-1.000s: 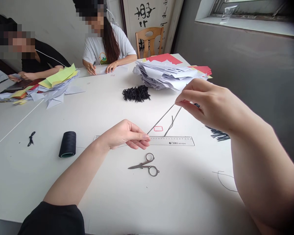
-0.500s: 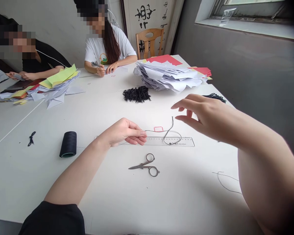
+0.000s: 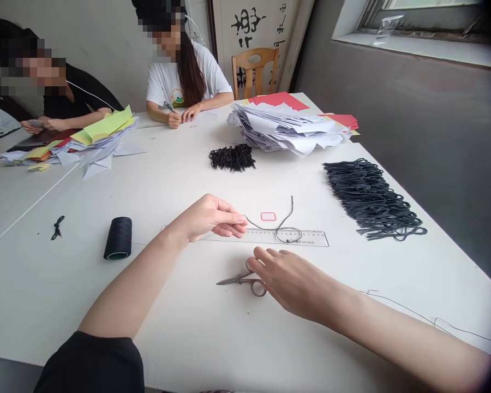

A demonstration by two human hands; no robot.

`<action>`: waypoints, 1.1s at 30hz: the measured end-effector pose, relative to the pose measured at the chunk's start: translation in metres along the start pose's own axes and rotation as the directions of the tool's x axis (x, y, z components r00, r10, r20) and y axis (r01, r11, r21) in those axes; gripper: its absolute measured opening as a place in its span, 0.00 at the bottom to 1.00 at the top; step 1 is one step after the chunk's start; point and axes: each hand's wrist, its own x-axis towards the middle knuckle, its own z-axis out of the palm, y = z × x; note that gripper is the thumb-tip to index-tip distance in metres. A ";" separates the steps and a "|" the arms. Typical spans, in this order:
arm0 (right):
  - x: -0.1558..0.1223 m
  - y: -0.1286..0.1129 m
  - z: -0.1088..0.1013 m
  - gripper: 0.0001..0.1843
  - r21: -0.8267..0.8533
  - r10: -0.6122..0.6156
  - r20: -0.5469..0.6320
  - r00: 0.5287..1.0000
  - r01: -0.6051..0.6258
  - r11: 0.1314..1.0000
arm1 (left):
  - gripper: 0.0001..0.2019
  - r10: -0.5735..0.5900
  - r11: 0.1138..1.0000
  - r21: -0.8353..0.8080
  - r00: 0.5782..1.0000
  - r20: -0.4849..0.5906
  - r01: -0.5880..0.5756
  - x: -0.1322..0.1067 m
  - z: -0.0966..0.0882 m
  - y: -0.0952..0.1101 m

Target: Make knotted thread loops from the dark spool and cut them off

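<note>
Between the thumb and fingers of my left hand (image 3: 219, 219), a dark thin cord (image 3: 285, 224) is pinched. The cord trails right in a loop over a clear ruler (image 3: 317, 238), with its free end standing up beyond the ruler. My right hand (image 3: 284, 275) is at the metal scissors (image 3: 231, 280), its curled fingers closed at the upper finger ring. Its thumb is hidden. The scissors lie on the table, blades pointing left and slightly apart. A black thread spool (image 3: 118, 238) lies left of my left forearm, with a thread running from it toward the ruler.
Looped dark cords (image 3: 372, 199) lie in a row at right, and a black bundle (image 3: 232, 158) lies farther back. A paper stack (image 3: 286, 128) and another paper pile (image 3: 100, 139) are on the table (image 3: 180, 338). Two people sit opposite. A small knotted cord (image 3: 58, 227) lies left.
My right hand has come down and toward me from above the cord's free end to the scissors. My left hand keeps its pinch on the cord. The row of looped cords is now uncovered.
</note>
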 end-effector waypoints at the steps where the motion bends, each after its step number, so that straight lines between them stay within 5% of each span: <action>1: 0.001 -0.001 0.000 0.08 -0.006 -0.013 -0.017 1.000 0.013 1.000 | 0.10 0.001 1.000 0.000 1.000 -0.001 -0.001 0.000 0.000 0.000; 7: 0.001 -0.009 0.011 0.10 -0.042 -0.132 -0.057 0.990 0.130 0.991 | 0.09 0.002 1.000 -0.006 1.000 0.004 -0.002 0.000 0.000 -0.001; 12: 0.001 -0.010 0.016 0.10 -0.078 -0.070 -0.037 0.997 0.067 0.995 | 0.10 -0.005 1.000 -0.007 1.000 0.012 0.005 0.000 0.000 -0.001; 17: 0.003 -0.005 0.003 0.10 0.161 -0.015 -0.101 0.995 0.031 0.986 | 0.10 -0.001 1.000 -0.003 1.000 -0.002 0.001 0.001 0.000 -0.002; 21: 0.004 0.002 -0.010 0.05 0.508 0.158 -0.121 0.980 -0.076 0.858 | 0.11 0.009 1.000 0.004 1.000 -0.005 -0.009 0.001 0.000 -0.002; 23: 0.004 0.005 -0.013 0.13 0.610 0.218 -0.097 0.971 -0.115 0.784 | 0.11 0.009 1.000 0.001 1.000 -0.004 -0.009 0.001 0.000 -0.001; 27: 0.004 0.006 -0.015 0.26 0.701 0.250 -0.036 0.968 -0.153 0.697 | 0.12 0.010 1.000 0.004 1.000 -0.008 -0.010 0.000 -0.001 0.000; 33: 0.007 0.006 -0.015 0.24 0.829 0.273 0.053 0.961 -0.195 0.524 | 0.12 0.037 0.999 0.026 0.999 0.006 -0.037 -0.003 0.000 0.001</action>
